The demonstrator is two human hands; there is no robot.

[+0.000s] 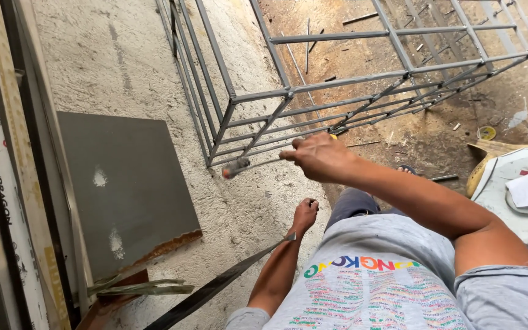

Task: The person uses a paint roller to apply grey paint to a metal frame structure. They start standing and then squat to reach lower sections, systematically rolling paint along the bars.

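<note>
- While you look down through the head camera, your right hand [320, 157] is closed around the handle of a small paint roller [236, 167], its grip firm, the fuzzy sleeve pointing toward nine o'clock and hanging just beside the lower corner of the grey metal frame [288, 95].
- Your left hand [305, 214] sits lower, at about six o'clock from the right, fist shut on the end of a long flat metal strip [215, 287] that runs down toward seven o'clock.
- That welded frame of bars lies on the concrete floor [123, 55] and stretches away toward one and two o'clock; the roller's sleeve is near its corner post, though you cannot tell whether it touches the bar.
- At nine o'clock a dark grey panel [126, 183] leans flat against the floor, with a rusty lower edge and pale patches on it.
- At three o'clock a pale round lid [502, 183] with paper on it lies beside your arm.
- Judged risks: the sleeve could slip off the narrow bar and smear the floor, since the bar gives little surface to roll on; the strip's free end could swing into the panel if your left wrist turns; your raised elbow could knock the lid at three o'clock.
</note>
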